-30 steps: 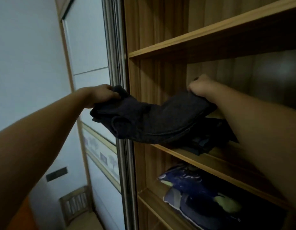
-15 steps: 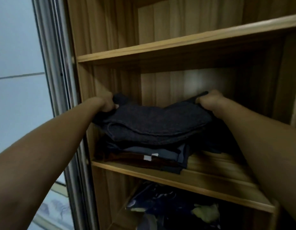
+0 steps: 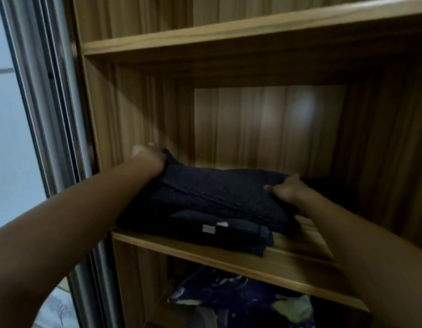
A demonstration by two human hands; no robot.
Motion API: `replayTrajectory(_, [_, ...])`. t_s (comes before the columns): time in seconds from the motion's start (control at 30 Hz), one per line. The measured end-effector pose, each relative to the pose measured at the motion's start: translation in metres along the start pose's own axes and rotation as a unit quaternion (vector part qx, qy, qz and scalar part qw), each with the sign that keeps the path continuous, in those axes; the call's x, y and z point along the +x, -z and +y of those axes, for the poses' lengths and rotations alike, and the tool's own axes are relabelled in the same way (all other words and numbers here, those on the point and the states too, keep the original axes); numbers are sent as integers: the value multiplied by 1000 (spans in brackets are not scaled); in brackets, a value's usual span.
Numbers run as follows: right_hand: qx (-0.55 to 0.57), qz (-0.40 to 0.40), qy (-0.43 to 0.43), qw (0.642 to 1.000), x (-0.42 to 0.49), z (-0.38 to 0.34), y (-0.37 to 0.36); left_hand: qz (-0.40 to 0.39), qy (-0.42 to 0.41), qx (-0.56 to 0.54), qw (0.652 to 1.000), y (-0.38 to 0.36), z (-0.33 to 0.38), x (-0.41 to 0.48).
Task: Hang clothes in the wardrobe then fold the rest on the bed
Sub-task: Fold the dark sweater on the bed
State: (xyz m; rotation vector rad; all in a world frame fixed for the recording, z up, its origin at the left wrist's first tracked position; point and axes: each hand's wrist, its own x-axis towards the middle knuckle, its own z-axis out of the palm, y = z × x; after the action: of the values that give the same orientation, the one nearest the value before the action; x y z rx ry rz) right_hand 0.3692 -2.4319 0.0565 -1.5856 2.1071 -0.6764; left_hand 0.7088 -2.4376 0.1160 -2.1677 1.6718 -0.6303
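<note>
**A:** Where is the folded dark garment [image 3: 217, 192], and who has it?

**B:** It lies on top of the stack of folded clothes [image 3: 231, 233] on the middle shelf [image 3: 229, 259] of the wardrobe. The left hand [image 3: 148, 159] grips its far left edge, and the right hand [image 3: 288, 190] pinches its right edge with the thumb on top.

**A:** How will it handle?

**B:** Soft, limp and light, I'd judge. The cloth looks nubbly, like a knit, charcoal and matt, and it sags between the two grips. Holding it at opposite edges suits it, since a one-sided hold would likely let the fold slump open.

**A:** And around it?

**B:** Smooth, striped wood-grain boards with square edges. The stack below is smoother dark cloth with small pale tags. Crumpled blue patterned fabric [image 3: 240, 301] lies on the shelf underneath.
</note>
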Motion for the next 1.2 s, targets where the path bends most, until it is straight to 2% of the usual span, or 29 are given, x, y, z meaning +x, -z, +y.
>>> replayTrajectory(0.07, [-102,124,50,986,1,-11,12,56,-16,2,998,15,-6,6])
replayTrajectory(0.1, [-122,152,99,976,1,-21,17,93,-37,-28,995,24,-7,11])
replayTrajectory(0.13, [-124,138,146,972,-1,-34,17,110,-69,-75,989,30,-5,15])
replayTrajectory(0.2, [-132,39,200,970,-9,-58,7,57,-139,-217,965,30,7,18])
replayTrajectory(0.3, [-163,-59,195,965,-15,-69,-26,-38,-171,-358,917,-3,25,10])
replayTrajectory(0.4, [-138,-83,174,972,-9,-57,-54,-77,-157,-485,857,-34,28,19])
replayTrajectory(0.6, [-125,-58,172,976,-4,-48,-60,-99,-166,-497,846,-37,30,37])
replayTrajectory(0.8, [-97,-66,185,976,-14,-41,-57,-62,-145,-519,840,-40,31,29])
replayTrajectory(1.0, [-99,-145,192,966,-14,-27,-26,25,-140,-389,910,-14,31,6])
replayTrajectory(1.2, [-88,-105,173,975,-12,-2,28,53,-197,-410,889,37,65,-25])
